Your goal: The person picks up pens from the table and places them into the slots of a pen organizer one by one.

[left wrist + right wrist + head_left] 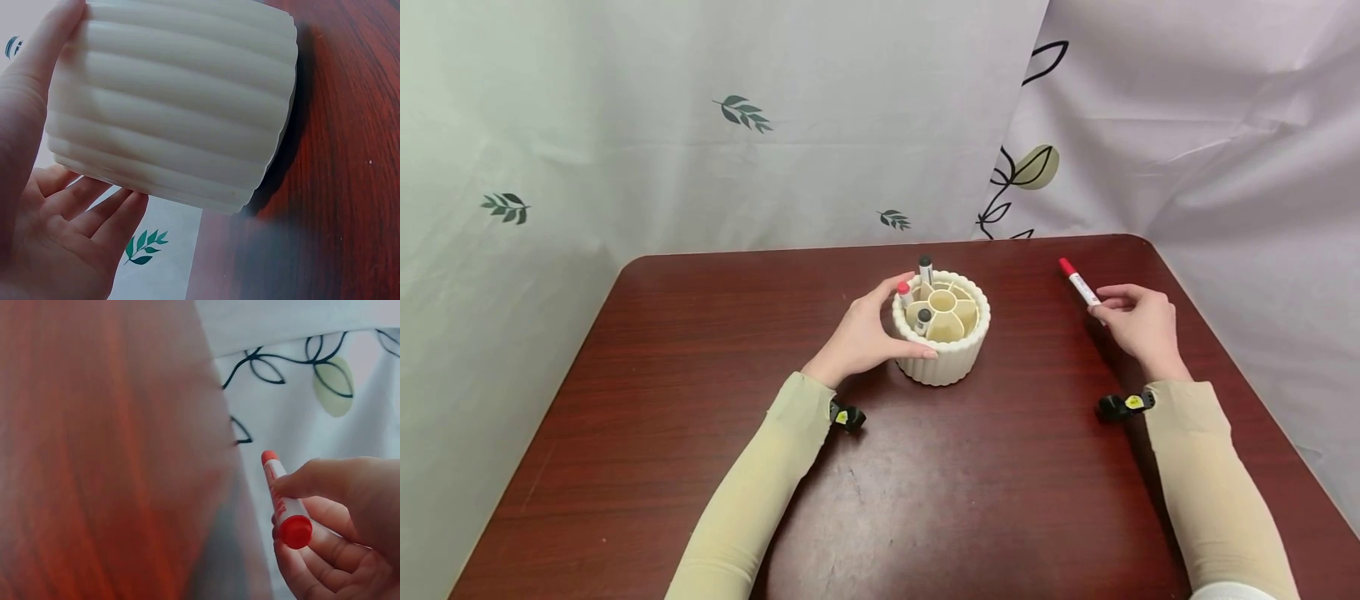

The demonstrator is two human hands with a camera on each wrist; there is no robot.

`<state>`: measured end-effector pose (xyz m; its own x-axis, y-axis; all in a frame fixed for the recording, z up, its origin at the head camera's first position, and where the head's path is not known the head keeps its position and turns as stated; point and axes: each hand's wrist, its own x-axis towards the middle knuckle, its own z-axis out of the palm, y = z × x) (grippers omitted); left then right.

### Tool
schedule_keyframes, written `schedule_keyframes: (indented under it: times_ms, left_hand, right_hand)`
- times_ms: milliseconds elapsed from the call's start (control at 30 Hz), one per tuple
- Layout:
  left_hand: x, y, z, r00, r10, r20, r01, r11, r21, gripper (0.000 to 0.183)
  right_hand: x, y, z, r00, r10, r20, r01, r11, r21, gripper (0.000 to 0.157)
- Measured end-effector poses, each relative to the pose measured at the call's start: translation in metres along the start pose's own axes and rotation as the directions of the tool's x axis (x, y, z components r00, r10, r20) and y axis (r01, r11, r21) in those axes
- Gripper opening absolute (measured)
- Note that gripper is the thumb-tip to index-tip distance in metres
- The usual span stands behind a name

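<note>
A cream, ribbed pen holder (947, 362) with several compartments stands near the middle of the table. My left hand (861, 333) grips it from the left, thumb along the near side and fingers round the far side; its fluted wall (175, 106) fills much of the left wrist view. Inside, on the left, stand a red-ended marker (905, 294), a black-ended marker (926, 271) behind it and another black-ended marker (922, 321) in front. To the right, my right hand (1142, 325) pinches a white marker with red ends (1081, 287) between thumb and fingers, its red cap pointing away.
The dark red wooden table (700, 333) has rounded far corners. Pale curtains (820, 125) with leaf prints hang behind it and along both sides. Each wrist wears a black strap, such as the right strap (1123, 406).
</note>
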<state>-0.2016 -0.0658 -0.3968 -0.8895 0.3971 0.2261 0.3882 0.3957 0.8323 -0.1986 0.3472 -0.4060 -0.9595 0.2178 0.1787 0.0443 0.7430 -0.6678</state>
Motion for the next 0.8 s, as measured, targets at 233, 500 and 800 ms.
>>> schedule_keyframes:
  times_ms: [233,500,800]
  left_hand:
    - [0.0,0.0,0.0,1.0,0.011,-0.002,-0.011,1.0,-0.007,0.111]
    - [0.0,0.001,-0.001,1.0,0.003,-0.004,-0.003,1.0,-0.007,0.109]
    - [0.0,0.0,0.0,1.0,0.0,0.0,0.0,1.0,-0.006,0.11]
  right_hand:
    - [-0.002,-0.018,-0.007,0.996,-0.016,-0.085,0.025,0.995,0.097,0.029]
    - [-0.006,-0.041,-0.006,0.991,-0.059,-0.122,0.083,0.976,0.199,0.028]
    - [-0.011,-0.055,-0.002,0.987,-0.065,-0.144,0.096,0.972,0.216,0.024]
